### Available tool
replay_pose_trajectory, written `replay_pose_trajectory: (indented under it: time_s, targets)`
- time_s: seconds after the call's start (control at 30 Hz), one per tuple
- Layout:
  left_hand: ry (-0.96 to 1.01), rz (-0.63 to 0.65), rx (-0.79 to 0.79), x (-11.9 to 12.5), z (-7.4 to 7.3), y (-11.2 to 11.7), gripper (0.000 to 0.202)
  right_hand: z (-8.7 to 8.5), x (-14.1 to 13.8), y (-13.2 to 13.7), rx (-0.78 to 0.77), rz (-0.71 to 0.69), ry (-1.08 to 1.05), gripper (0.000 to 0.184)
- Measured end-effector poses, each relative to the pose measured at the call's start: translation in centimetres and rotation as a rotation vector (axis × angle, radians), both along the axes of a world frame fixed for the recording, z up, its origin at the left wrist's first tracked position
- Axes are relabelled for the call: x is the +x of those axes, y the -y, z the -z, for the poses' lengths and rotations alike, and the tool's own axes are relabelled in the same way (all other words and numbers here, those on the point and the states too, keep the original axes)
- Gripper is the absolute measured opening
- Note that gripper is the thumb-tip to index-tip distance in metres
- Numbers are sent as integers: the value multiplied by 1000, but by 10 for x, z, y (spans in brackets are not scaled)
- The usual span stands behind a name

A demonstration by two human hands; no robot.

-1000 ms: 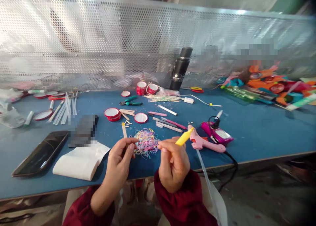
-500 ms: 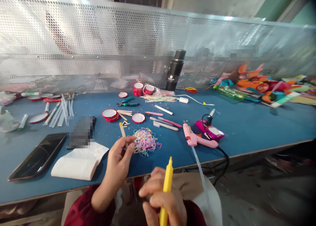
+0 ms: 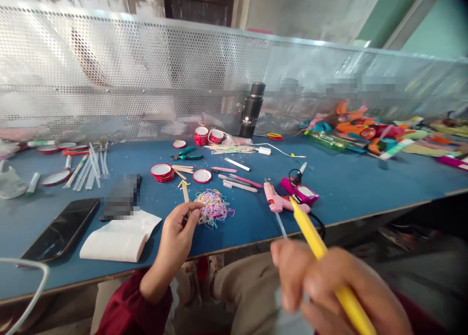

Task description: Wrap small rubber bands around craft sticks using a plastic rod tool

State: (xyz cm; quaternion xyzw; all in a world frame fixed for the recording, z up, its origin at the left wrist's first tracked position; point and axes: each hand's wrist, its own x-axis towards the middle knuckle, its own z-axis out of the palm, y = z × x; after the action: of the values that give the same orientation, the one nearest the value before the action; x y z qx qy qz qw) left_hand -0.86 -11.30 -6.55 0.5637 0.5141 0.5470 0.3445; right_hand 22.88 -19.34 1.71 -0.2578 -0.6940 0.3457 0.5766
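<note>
My left hand (image 3: 178,232) hovers at the near edge of the blue table (image 3: 351,188), fingertips pinched together on something thin I cannot make out, right beside a heap of small coloured rubber bands (image 3: 213,207). My right hand (image 3: 329,288) is close to the camera and blurred, low at the right, its fingers closed round a yellow pen-like stick (image 3: 329,266) that points up and left. A wooden stick (image 3: 185,192) lies just beyond my left hand.
A pink glue gun (image 3: 280,202) with black cord, a magenta device (image 3: 300,191), pens (image 3: 239,181), red lids (image 3: 163,171), pliers (image 3: 189,154), a black flask (image 3: 250,109), a phone (image 3: 60,229) and folded white cloth (image 3: 120,237) lie about. A perforated metal screen (image 3: 146,76) backs the table; coloured items (image 3: 365,128) are piled far right.
My right hand has pulled back from the rubber bands, down and to the right toward the camera, taking the yellow stick with it. My left hand has stayed put.
</note>
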Motion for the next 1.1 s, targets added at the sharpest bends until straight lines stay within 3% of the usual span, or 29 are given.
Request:
replay_pose_trajectory:
  time_s: [0.1, 0.17, 0.3, 0.37, 0.43, 0.63, 0.8, 0.97, 1.07, 1.1]
  targets:
    - [-34, 34, -22, 1, -1, 0, 28, -23, 4, -66, 164, 120, 419, 10]
    - [-50, 34, -27, 1, -1, -1, 28, -26, -3, -124, 239, 188, 668, 13]
    - [-73, 30, -20, 1, -2, -2, 28, -8, -30, -228, 164, 295, 1063, 11]
    - [-89, 29, -18, 1, -2, -2, 28, 3, -43, -260, 175, 353, 1256, 17]
    - [-100, 37, -23, 1, -2, -1, 28, 12, -52, -280, 182, 343, 1303, 21]
    - [-89, 33, -36, 2, -2, 0, 27, 31, -58, -301, 175, 309, 1360, 23]
    - [-74, 12, -36, 3, -4, 0, 24, 37, -57, -308, 116, 331, 1357, 23]
    - [-65, 4, -42, 4, -5, 0, 25, 23, -60, -304, 106, 334, 1300, 22]
    - [-40, -27, -58, 4, -5, 0, 27, 4, -59, -275, 130, 326, 1185, 22]
    - [-23, -35, -65, 4, -5, 1, 29, -2, -58, -260, 133, 275, 1047, 22]
